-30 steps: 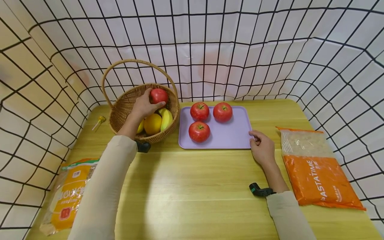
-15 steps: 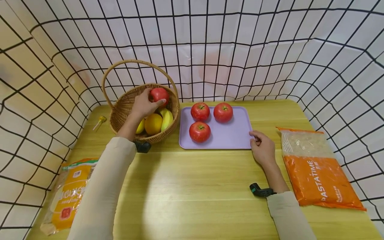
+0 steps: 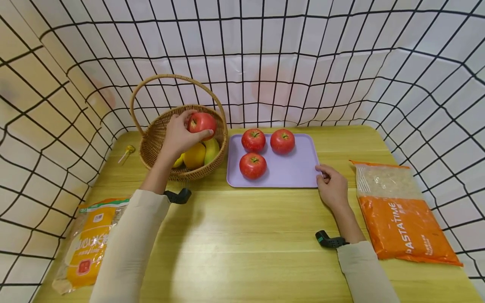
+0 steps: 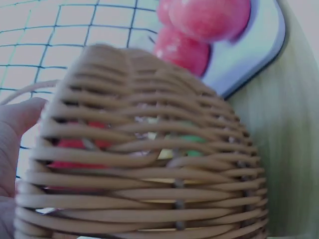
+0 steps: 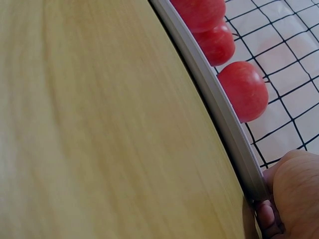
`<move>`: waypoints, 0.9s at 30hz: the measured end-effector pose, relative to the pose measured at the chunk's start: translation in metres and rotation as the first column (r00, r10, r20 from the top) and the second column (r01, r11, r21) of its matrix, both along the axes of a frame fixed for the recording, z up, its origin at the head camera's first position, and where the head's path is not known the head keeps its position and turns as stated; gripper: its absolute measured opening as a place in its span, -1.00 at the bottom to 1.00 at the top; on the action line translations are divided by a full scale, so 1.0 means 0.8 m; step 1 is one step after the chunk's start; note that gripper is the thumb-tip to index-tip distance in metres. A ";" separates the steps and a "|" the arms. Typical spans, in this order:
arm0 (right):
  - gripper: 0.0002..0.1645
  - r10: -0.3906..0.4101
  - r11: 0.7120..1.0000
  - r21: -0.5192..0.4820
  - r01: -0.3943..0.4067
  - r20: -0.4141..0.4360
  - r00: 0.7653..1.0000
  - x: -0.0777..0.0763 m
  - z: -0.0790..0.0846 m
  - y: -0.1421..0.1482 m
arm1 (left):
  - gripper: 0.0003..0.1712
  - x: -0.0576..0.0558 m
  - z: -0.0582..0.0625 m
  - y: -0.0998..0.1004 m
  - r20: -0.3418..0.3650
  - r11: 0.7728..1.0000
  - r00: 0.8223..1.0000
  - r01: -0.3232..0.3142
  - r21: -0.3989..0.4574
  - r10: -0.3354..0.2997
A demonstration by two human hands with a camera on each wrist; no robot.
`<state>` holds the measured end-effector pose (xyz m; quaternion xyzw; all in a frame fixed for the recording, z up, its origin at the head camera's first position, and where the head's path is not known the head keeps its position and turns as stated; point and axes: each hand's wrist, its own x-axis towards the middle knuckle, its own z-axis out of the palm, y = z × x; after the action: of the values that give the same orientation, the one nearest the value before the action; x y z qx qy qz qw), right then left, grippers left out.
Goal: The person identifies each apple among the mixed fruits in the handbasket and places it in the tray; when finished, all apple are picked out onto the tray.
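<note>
In the head view, my left hand (image 3: 177, 135) grips a red apple (image 3: 204, 122) between thumb and fingers, within the wicker basket's opening. An orange (image 3: 195, 157) and yellow bananas (image 3: 211, 152) lie in the basket (image 3: 152, 145) below it. The left wrist view looks at the woven basket wall (image 4: 139, 174), which hides most of that apple. To the right lies a lilac tray (image 3: 291, 170) bearing three red apples (image 3: 252, 166) on its left and back parts. My right hand (image 3: 333, 188) pinches the tray's right rim near the front corner.
An orange pasta bag (image 3: 407, 225) lies at the right. Another food bag (image 3: 89, 248) lies at the front left, partly behind the left sleeve. Beside the basket is a yellow lollipop (image 3: 130, 149). A black wire grid (image 3: 265, 67) surrounds the wooden table (image 3: 246, 235).
My left hand has raised the apple slightly and turned it, so its stem hollow faces left. The right hand and tray stay in place.
</note>
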<state>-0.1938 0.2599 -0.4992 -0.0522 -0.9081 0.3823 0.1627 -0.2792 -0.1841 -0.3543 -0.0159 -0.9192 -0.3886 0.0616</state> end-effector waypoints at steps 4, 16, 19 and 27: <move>-0.63 0.001 1.000 -0.001 -0.001 -0.001 1.000 0.000 0.002 -0.001 | -0.06 0.017 0.000 0.002 -0.036 0.999 0.999 0.011 0.037 -0.010; -0.63 0.002 1.000 -0.021 -0.002 0.013 1.000 0.001 0.002 -0.001 | -0.03 0.060 0.005 0.027 -0.135 0.980 0.991 0.035 0.195 -0.009; -0.63 0.003 1.000 -0.020 -0.003 0.012 1.000 0.000 0.001 -0.001 | -0.05 0.067 0.007 0.039 -0.174 0.959 0.984 0.094 0.266 -0.048; -0.63 0.002 1.000 -0.020 -0.002 0.001 1.000 0.001 0.002 -0.001 | -0.06 0.081 0.003 0.076 -0.263 0.930 0.956 0.209 0.303 -0.129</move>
<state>-0.1930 0.2594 -0.4978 -0.0530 -0.9044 0.3916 0.1612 -0.2141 -0.1236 -0.3518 -0.1315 -0.8230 -0.5348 0.1394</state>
